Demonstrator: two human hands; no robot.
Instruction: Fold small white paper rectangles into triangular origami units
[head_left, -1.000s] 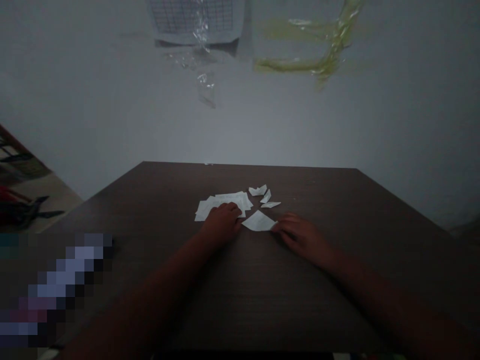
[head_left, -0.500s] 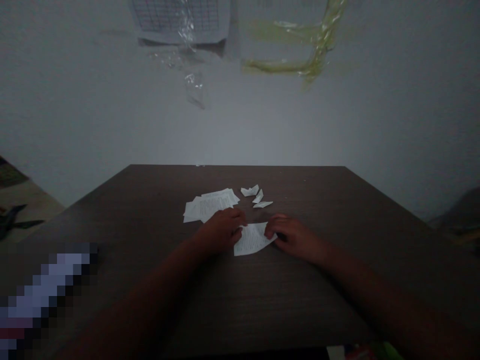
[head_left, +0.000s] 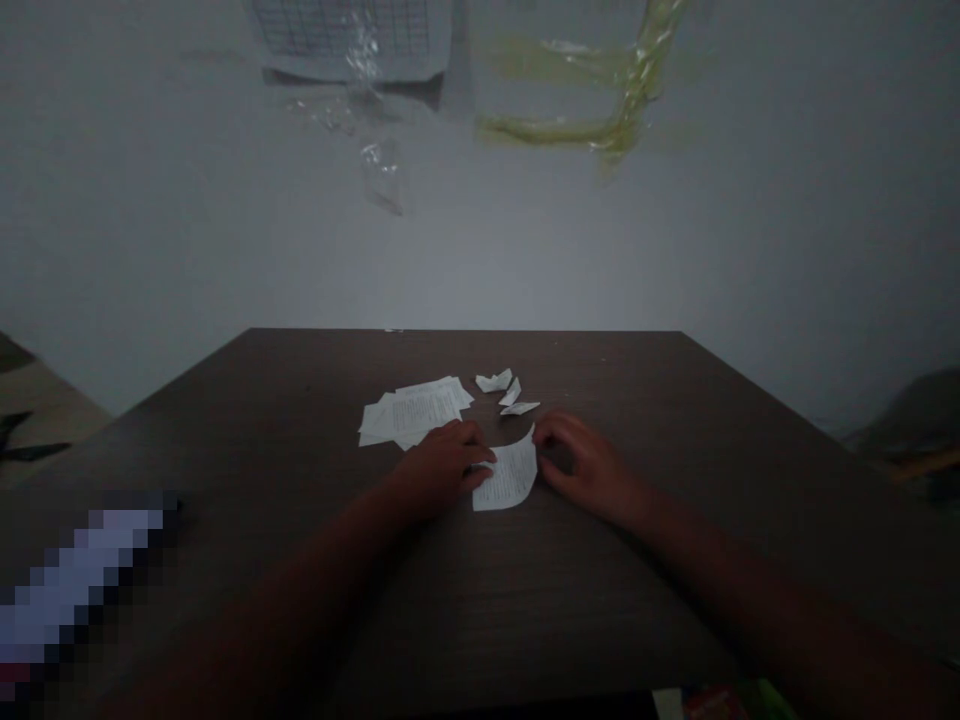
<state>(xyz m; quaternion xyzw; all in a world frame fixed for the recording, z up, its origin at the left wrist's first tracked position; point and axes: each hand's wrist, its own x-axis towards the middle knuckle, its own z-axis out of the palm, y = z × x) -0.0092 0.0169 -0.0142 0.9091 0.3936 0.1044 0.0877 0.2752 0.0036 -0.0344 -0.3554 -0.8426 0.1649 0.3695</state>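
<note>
A small printed sheet of paper [head_left: 506, 478] lies on the brown table between my hands, its right side curling up off the surface. My left hand [head_left: 446, 462] rests at its left edge, fingers and thumb pressing it down. At the upper right corner, my right hand [head_left: 581, 460] pinches the sheet between thumb and fingers. Just behind my left hand is a loose stack of printed paper sheets [head_left: 420, 408]. Beyond the sheet sit a few small folded paper pieces [head_left: 510, 392], shaped like little boats, close together.
The brown table [head_left: 600, 600] meets a pale wall [head_left: 480, 250] at its far edge. A gridded paper [head_left: 345, 40] and yellowed tape [head_left: 555, 130] are stuck on the wall. A blurred-out long object [head_left: 75, 580] lies at the table's left.
The sheet has come nearer to me and turned from a pointed corner view to a squarer one. My left hand has moved from the stack to its edge; my right hand now lifts its corner.
</note>
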